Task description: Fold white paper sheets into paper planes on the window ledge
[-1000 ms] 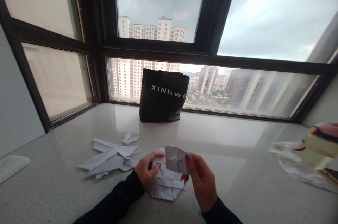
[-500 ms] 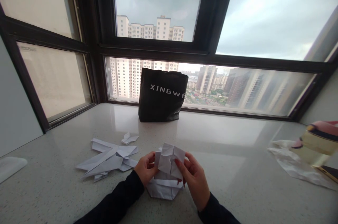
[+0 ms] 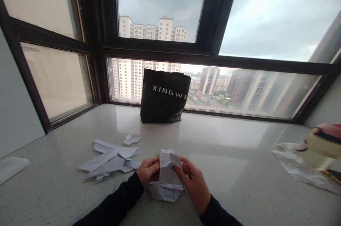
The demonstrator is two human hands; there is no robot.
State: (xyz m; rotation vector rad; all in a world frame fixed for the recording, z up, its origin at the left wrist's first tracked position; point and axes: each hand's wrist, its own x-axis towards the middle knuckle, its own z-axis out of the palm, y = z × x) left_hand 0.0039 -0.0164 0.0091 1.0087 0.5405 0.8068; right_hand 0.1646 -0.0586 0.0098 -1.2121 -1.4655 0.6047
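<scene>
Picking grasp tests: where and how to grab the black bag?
Probably pinch the bag by its top edge, coming from above on the near side. It stands upright with that edge uppermost and nothing over it, while the window behind leaves less room. Can't tell if it has handles.

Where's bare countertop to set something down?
Between the right hand and the crumpled white sheet; also between the black bag and the held paper. Crowded: around the left hand, beside folded paper, and far right, by the pink-topped container.
</scene>
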